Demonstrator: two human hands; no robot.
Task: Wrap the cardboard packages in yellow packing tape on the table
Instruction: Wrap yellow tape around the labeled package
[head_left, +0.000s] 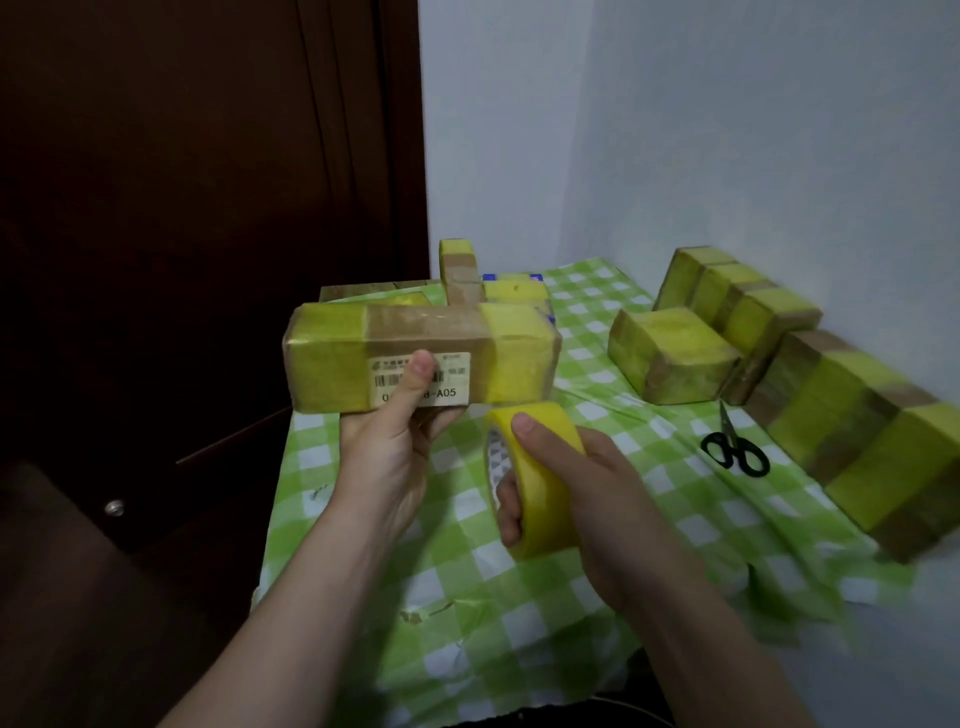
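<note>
My left hand (397, 441) holds a long cardboard package (421, 358) up above the table, thumb pressed on its white shipping label. Yellow tape bands cover both ends of that package, and bare brown cardboard shows in the middle. Just below and to the right, my right hand (587, 488) grips a roll of yellow packing tape (540, 478), fingers curled over its outer face and into the core. The roll sits close under the package's right end.
Black scissors (733, 446) lie on the green checked tablecloth (467, 587) at the right. Several taped packages (670, 353) are stacked along the right wall, more stand behind the held one (460, 270). A dark wooden cabinet (182, 208) borders the table's left.
</note>
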